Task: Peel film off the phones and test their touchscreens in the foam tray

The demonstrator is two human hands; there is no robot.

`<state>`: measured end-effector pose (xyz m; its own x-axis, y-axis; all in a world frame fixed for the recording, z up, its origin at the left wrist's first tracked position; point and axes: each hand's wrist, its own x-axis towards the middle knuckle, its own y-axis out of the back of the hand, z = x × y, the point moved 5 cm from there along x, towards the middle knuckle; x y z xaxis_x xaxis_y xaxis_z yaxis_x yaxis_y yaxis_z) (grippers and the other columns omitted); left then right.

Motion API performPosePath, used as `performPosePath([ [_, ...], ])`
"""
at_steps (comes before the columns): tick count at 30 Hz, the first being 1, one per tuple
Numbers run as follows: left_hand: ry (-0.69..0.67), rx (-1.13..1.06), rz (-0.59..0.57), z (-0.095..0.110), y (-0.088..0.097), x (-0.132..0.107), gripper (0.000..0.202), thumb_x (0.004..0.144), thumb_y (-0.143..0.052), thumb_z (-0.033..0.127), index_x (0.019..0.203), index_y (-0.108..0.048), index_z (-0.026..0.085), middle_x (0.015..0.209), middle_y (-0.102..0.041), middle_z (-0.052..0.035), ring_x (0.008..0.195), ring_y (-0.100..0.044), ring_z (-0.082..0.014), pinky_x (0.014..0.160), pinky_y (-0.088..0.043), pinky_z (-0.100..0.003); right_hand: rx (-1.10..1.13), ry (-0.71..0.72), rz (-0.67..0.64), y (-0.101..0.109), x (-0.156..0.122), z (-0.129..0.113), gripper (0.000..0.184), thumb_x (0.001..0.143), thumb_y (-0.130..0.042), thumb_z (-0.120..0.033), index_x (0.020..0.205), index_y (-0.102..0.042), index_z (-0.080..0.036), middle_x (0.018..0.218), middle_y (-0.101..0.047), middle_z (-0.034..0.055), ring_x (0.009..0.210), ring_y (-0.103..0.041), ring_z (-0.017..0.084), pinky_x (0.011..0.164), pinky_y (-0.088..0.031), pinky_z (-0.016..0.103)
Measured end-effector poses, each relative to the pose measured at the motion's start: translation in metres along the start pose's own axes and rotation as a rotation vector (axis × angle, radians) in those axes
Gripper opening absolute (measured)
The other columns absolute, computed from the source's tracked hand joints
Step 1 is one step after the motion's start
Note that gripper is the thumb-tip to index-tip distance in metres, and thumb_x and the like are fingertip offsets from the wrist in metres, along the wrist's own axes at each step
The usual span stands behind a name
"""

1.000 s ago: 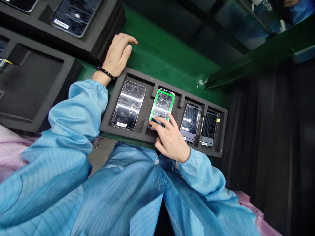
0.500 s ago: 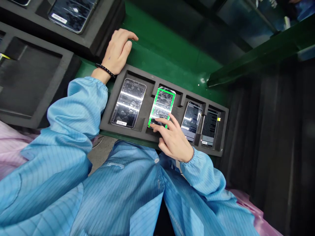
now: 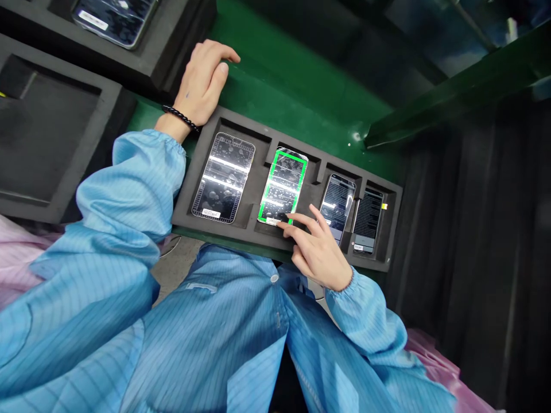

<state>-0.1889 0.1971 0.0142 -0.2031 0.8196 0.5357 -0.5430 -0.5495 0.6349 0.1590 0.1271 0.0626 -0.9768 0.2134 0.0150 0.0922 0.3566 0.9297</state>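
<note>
A dark foam tray (image 3: 249,226) lies on the green surface in front of me with several phones in its slots. My right hand (image 3: 316,249) rests on the tray's near edge, fingers spread, index tip touching the lower corner of the phone with a green-bordered screen (image 3: 283,184). It holds nothing. My left hand (image 3: 202,86), with a black bead bracelet, lies palm down on the green surface at the tray's far left corner, fingers loosely stretched against another foam tray. A larger phone (image 3: 224,176) sits in the left slot; two narrower phones (image 3: 337,205) (image 3: 367,221) sit at the right.
More dark foam trays (image 3: 55,126) lie to the left, one far tray holding a phone (image 3: 114,17). A green rail (image 3: 451,92) runs at the upper right above a dark curtain (image 3: 473,241). Pink fabric (image 3: 17,258) shows at both lower sides.
My right hand has slid right and back off the green-bordered phone's lower end, leaving only the index tip at its corner. The left hand has stayed in place.
</note>
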Motion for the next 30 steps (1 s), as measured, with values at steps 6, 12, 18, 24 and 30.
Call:
performPosePath([
  [6,0.005,-0.013,0.011,0.001,-0.001,-0.002,0.065,0.101,-0.015,0.063,0.122,-0.061,0.023,0.12,-0.064,-0.0095,0.115,-0.055,-0.0246,0.105,-0.037,-0.045,-0.053,-0.088,-0.005,0.007,-0.022,0.009,0.036,0.083,-0.045,-0.005,0.114,-0.059,-0.016,0.113,-0.073,0.0062,0.125,-0.056,0.028,0.124,-0.025,0.063],
  [12,0.016,-0.031,0.022,0.004,0.0,-0.003,0.053,0.101,-0.021,0.061,0.122,-0.06,0.033,0.122,-0.065,-0.0034,0.116,-0.055,-0.0229,0.107,-0.037,-0.042,-0.072,-0.107,0.029,0.019,-0.02,0.012,0.036,0.082,-0.044,-0.004,0.109,-0.06,-0.02,0.112,-0.074,0.0055,0.124,-0.059,0.027,0.124,-0.026,0.061],
  [18,0.005,-0.032,0.034,0.005,0.0,-0.002,0.06,0.102,-0.021,0.059,0.121,-0.063,0.021,0.12,-0.066,-0.0096,0.115,-0.057,-0.0262,0.106,-0.038,-0.047,-0.028,-0.023,0.024,0.012,-0.011,0.005,0.038,0.082,-0.043,-0.004,0.113,-0.059,-0.018,0.117,-0.073,0.0046,0.126,-0.057,0.026,0.125,-0.025,0.059],
  [24,0.017,-0.034,0.025,0.002,0.002,-0.001,0.053,0.102,-0.022,0.058,0.121,-0.062,0.029,0.121,-0.066,-0.0057,0.116,-0.056,-0.0235,0.108,-0.038,-0.045,-0.044,-0.051,0.028,0.011,-0.02,0.01,0.039,0.082,-0.043,-0.003,0.113,-0.061,-0.018,0.111,-0.074,0.0036,0.126,-0.058,0.026,0.123,-0.026,0.061],
  [30,0.12,-0.179,0.005,0.001,-0.003,-0.003,0.045,0.1,-0.03,0.059,0.119,-0.062,0.033,0.097,-0.071,-0.0031,0.093,-0.064,-0.0218,0.093,-0.049,-0.042,-0.046,-0.035,0.038,0.015,-0.018,0.009,0.043,0.082,-0.042,-0.003,0.117,-0.06,-0.019,0.107,-0.075,0.0029,0.125,-0.059,0.026,0.123,-0.028,0.06],
])
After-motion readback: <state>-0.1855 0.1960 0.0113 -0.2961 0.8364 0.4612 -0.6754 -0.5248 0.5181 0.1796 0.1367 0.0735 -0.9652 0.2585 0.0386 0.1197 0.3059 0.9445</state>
